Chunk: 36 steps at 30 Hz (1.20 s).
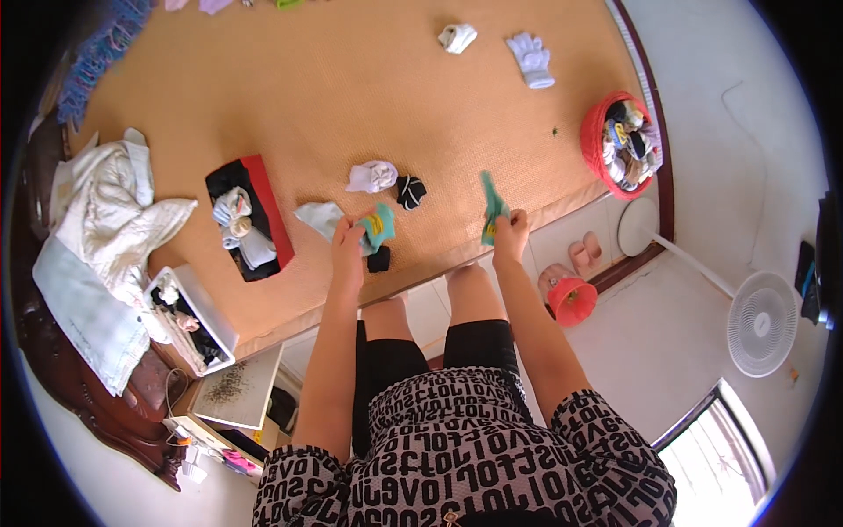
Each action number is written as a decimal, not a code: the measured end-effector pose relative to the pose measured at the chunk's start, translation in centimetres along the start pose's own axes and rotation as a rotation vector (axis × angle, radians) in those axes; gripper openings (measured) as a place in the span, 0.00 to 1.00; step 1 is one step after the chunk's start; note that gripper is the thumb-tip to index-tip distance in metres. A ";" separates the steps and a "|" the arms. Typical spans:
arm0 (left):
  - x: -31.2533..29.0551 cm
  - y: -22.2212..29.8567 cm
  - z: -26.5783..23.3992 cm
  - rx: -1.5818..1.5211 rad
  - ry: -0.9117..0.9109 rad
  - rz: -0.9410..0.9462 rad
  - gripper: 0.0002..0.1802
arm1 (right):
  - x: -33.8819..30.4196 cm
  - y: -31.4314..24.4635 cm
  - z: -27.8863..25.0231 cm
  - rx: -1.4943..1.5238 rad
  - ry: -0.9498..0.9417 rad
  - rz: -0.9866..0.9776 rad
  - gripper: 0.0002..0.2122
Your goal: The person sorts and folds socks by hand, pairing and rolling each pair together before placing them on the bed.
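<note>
A teal sock (378, 226) with a yellow patch is pinched in my left hand (348, 244), just above the bed mat. My right hand (511, 237) grips a matching teal sock (493, 198), which points up and away from me. Beside my left hand lies a pale sock (318, 217), partly hidden by the fingers. A bundled white sock (372, 176) and a black rolled sock with white lines (410, 191) sit just beyond. Between my hand and the bed edge is a small black folded piece (379, 259).
On the bed are a black-and-red box (274, 215) with socks, a red basket (596, 145) of rolled socks, a white bundle (457, 38), pale gloves (530, 61), a white bin (209, 303) and heaped bedding (105, 206). A fan (762, 323), slippers (584, 253) and red bucket (572, 301) stand right.
</note>
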State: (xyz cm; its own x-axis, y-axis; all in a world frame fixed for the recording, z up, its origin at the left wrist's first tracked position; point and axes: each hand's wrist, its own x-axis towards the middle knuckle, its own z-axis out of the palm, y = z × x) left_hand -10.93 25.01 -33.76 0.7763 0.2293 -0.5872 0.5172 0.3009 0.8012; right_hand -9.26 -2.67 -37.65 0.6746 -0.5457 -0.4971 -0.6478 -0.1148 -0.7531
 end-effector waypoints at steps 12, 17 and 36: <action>-11.7 14.3 7.7 -0.941 -0.381 -0.163 0.13 | -12.2 -15.7 -6.9 1.137 -0.847 0.365 0.21; -13.5 16.1 10.8 -0.911 -0.626 -0.098 0.14 | -13.1 -18.8 -9.7 1.160 -1.121 0.374 0.18; -19.2 21.7 19.3 0.039 -0.878 0.079 0.19 | -14.0 -23.0 -18.3 1.241 -0.759 -0.121 0.10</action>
State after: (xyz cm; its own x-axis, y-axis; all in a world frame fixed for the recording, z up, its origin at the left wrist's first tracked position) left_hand -7.64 9.26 -2.92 0.7985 -0.5509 -0.2427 0.4502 0.2787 0.8483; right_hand -10.31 -7.63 -5.49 0.9771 0.0200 -0.2120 -0.1242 0.8624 -0.4907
